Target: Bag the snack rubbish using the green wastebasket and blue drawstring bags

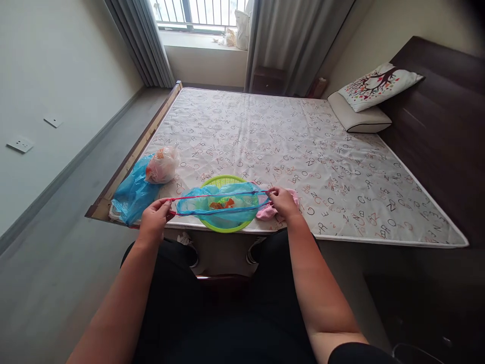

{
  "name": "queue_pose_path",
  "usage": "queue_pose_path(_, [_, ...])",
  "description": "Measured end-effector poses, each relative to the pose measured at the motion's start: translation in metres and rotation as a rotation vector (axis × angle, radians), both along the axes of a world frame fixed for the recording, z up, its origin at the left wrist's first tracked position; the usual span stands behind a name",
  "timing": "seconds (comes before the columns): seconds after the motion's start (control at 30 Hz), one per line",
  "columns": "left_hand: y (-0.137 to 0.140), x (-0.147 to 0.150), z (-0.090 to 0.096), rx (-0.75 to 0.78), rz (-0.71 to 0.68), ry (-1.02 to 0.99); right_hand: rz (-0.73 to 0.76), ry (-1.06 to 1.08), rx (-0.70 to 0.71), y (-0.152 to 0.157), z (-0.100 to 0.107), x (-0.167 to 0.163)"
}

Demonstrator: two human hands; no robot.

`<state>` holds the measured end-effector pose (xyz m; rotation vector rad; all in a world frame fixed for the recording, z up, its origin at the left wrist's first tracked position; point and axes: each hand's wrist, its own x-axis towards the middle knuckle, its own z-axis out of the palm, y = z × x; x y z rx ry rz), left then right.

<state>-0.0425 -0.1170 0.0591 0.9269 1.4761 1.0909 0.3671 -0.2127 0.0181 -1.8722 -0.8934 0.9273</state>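
Note:
A thin blue drawstring garbage bag (pixel 231 217) lies inside a lime-green basket (pixel 227 180) at the mattress's near edge. Its mouth is stretched wide, and orange-brown scraps (pixel 223 203) show within it. On the left, my left hand (pixel 155 216) pinches the red drawstring at the bag's end. My right hand (pixel 282 201) is closed on the opposite end of the drawstring, pulling it taut. Just behind my right hand, a pink cloth (pixel 267 212) lies partly covered.
Left of the basket lie a blue plastic bag (pixel 134 189) and a clear knotted bag (pixel 162 164) with reddish print. The mattress (pixel 242 131) spreads ahead, with a wooden rail (pixel 151 129) along its left. A tree-print pillow (pixel 379 87) rests near the headboard (pixel 435 96).

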Motion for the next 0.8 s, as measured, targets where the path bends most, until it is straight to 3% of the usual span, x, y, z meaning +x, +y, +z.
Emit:
queue_pose_path(0.13, [-0.006,0.003,0.017,0.005,-0.027,-0.198,0.026,0.122,-0.034,-0.011,0.029,-0.006])
queue_pose_path(0.33, [-0.006,0.004,0.032,-0.003,0.026,-0.419,-0.059,0.562,0.174,-0.020,0.056,-0.001])
queue_pose_path(0.4, [-0.005,0.002,0.037,-0.025,0.055,-0.419,-0.117,0.603,0.270,-0.019,0.060,0.002])
queue_pose_path(0.5, [-0.006,0.001,0.046,0.010,0.005,-0.265,-0.166,0.463,0.388,-0.015,0.070,-0.003])
queue_pose_path(0.6, [-0.009,0.009,0.059,0.095,-0.123,-0.059,0.019,0.254,0.367,-0.009,0.090,-0.020])
queue_pose_path(0.67, [-0.011,0.018,0.069,0.176,-0.134,-0.035,0.072,0.119,0.384,-0.006,0.106,-0.034])
queue_pose_path(0.8, [-0.012,0.030,0.084,0.255,-0.060,-0.177,-0.129,-0.135,0.494,-0.005,0.129,-0.049])
